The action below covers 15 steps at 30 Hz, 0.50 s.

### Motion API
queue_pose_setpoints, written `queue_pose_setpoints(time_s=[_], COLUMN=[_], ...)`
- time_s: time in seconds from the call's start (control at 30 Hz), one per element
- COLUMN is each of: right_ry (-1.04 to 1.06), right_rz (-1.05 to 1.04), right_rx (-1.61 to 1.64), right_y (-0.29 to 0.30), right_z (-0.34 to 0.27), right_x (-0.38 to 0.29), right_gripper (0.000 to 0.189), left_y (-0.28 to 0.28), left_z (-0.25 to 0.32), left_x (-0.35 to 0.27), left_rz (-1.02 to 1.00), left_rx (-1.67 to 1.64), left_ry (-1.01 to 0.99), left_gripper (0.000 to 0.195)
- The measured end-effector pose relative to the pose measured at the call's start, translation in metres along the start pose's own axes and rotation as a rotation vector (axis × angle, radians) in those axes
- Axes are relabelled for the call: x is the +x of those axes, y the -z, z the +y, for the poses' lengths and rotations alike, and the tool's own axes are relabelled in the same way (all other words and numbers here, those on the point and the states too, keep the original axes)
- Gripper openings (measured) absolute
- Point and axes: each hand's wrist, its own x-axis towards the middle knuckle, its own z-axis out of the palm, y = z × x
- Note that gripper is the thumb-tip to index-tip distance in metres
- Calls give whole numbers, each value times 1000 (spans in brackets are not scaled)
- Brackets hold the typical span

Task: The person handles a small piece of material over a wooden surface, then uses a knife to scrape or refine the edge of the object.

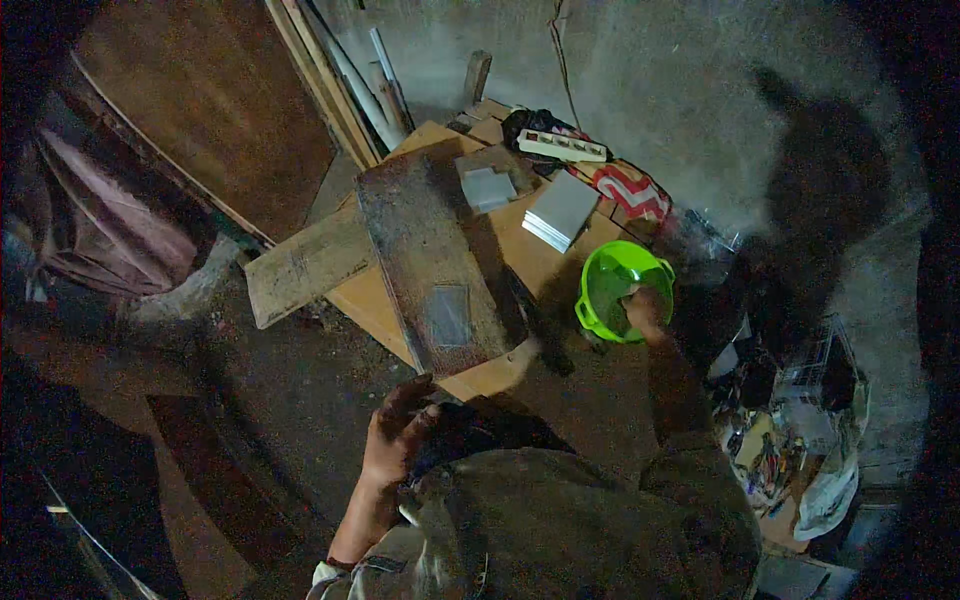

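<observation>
My right hand (643, 309) reaches down inside a bright green plastic bucket (587, 311) with side handles. Its fingertips are dim and blurred against the inside, so whether they hold anything is unclear. My left hand (405, 418) hovers or rests near my knee, beside the near end of a dark worn board (409, 225), its thumb and fingers apart and nothing seen in them. On that board lies a small clear rectangular sheet (448, 315). Beyond it are a stack of pale, flat rectangular pieces (562, 208) and a few loose pale pieces (487, 189).
A white power strip (564, 145) lies at the back, by a red-and-white patterned bag (632, 193). A wooden plank (311, 266) juts out left under the board. Wood strips (330, 90) lean at the upper left. Cluttered plastic bags (795, 435) stand at the right.
</observation>
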Motion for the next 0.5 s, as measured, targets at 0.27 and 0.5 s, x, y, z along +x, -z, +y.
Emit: queue_pose_setpoints(time_s=[0.27,0.5], right_ry=[136,-245], right_rz=[60,-85], right_rx=[151,870], right_y=[68,186], right_z=[-22,-133], right_x=[7,-14], right_gripper=[19,25], left_y=[0,1], left_z=[-3,4], left_x=[2,4], left_rz=[-8,-75], left_rx=[-25,-18], left_ry=[-6,-18], left_gripper=[45,43])
